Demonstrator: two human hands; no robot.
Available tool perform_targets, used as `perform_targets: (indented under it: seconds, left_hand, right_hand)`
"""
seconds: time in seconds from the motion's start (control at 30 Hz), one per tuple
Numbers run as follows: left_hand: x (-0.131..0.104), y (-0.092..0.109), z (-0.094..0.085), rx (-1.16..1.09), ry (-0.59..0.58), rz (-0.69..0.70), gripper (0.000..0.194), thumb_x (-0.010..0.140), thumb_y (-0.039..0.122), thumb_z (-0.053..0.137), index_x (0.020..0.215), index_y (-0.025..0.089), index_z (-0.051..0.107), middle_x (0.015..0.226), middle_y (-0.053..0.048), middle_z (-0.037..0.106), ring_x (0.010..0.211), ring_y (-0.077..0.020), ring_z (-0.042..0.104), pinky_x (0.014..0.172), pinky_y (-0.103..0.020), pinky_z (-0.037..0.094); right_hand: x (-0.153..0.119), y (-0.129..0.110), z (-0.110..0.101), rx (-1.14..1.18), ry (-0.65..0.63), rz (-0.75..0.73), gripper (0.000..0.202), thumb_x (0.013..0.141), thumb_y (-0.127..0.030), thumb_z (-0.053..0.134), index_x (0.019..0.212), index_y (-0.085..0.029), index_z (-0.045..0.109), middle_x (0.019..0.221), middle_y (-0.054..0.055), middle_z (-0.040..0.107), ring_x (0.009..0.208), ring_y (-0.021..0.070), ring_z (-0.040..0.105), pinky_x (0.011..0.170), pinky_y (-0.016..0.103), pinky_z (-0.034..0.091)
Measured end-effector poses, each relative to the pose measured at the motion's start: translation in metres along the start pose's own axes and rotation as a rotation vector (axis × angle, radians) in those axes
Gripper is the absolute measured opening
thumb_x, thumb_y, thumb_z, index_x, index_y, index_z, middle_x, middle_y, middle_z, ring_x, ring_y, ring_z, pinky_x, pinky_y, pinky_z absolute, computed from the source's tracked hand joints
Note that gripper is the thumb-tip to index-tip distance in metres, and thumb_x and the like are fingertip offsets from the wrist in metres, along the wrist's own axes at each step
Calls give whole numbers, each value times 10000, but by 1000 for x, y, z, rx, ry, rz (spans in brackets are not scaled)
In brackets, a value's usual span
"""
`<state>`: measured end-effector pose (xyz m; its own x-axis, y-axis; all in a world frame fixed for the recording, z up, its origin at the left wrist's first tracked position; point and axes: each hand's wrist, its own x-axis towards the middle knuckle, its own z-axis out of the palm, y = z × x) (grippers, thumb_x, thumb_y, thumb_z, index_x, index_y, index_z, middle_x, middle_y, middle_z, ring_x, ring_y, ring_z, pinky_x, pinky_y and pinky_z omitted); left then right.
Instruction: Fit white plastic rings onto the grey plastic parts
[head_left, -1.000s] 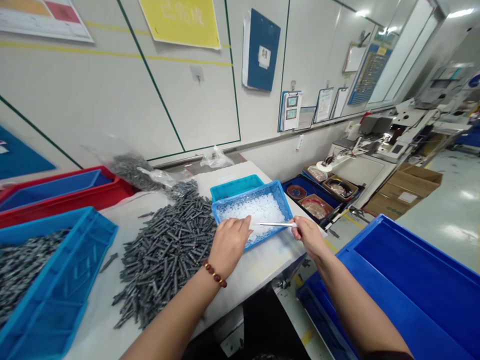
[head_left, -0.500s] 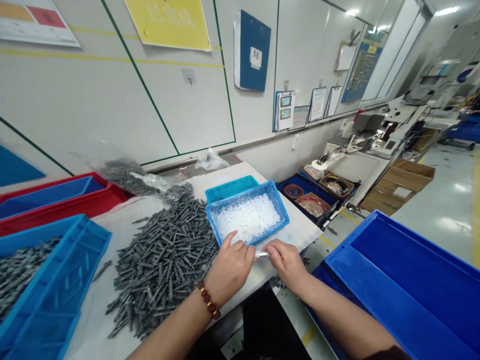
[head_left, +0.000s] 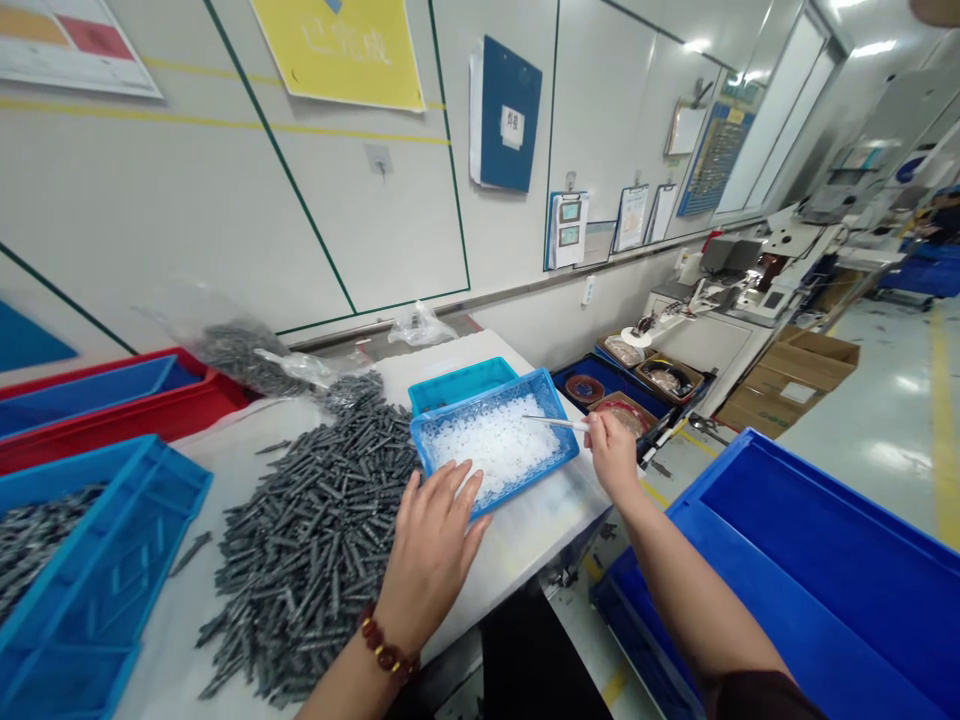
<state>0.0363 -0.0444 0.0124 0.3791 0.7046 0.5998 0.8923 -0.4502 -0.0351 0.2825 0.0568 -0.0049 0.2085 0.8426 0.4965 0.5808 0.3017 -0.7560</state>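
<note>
My right hand (head_left: 615,456) pinches the white end of a thin metal rod (head_left: 556,421). The rod points left over a blue basket (head_left: 556,394) filled with small white plastic pieces (head_left: 495,432). My left hand (head_left: 433,535), fingers spread and nothing visible in it, is at the basket's near left side, its fingertips over the rim. Whether they touch the pieces, I cannot tell. Left of that hand lies a big heap of dark grey, slim ribbed plugs (head_left: 322,530). A teal bin (head_left: 469,378) stands right behind the basket.
At the left is a blue bin (head_left: 127,530) of grey parts, with a red bin (head_left: 225,400) behind it. Clear plastic bags (head_left: 300,365) lie along the wall. A large blue tray (head_left: 810,560) is to the right, beside the white-covered table (head_left: 540,535).
My hands, formerly together before the basket around the white-ended rod, have parted. The right moved up and right with the rod, now over the basket; the left has opened and drawn left.
</note>
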Motion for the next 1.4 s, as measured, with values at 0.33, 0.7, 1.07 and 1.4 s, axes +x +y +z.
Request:
perform_targets:
  seconds: [0.33, 0.7, 1.07, 1.4]
  left_hand:
    - [-7, -1, 6, 6, -12, -13, 313, 901, 230, 433, 1194, 132, 481, 1205, -137, 568, 1163, -270, 473, 1019, -505, 310]
    - [-8, 1, 9, -16, -19, -11, 305, 898, 213, 427, 1187, 134, 487, 1198, -136, 573, 1141, -266, 489, 1011, -500, 316]
    - [-9, 0, 10, -27, -30, -25, 292, 900, 211, 421, 1172, 142, 500, 1180, -134, 586, 1135, -262, 499, 1009, -493, 319]
    - [-11, 0, 14, -43, -15, -33, 293, 895, 218, 418, 1167, 154, 508, 1176, -134, 587, 1130, -248, 508, 1018, -475, 326]
  right_hand:
    - [20, 5, 11, -6, -37, 46, 388, 874, -437, 318, 603, -213, 481, 482, -21, 514, 473, 128, 473, 535, 236, 341]
    - [21, 0, 6, 126, -78, 119, 362, 831, -449, 383, 581, -213, 497, 453, -31, 490, 453, 125, 446, 532, 244, 346]
    - [14, 15, 24, 351, -55, 268, 386, 801, -545, 346, 637, -218, 469, 431, -51, 428, 378, 112, 367, 407, 243, 297]
    - [17, 8, 15, 264, -102, 208, 343, 803, -459, 413, 592, -206, 509, 434, -43, 460, 416, 117, 413, 472, 245, 341]
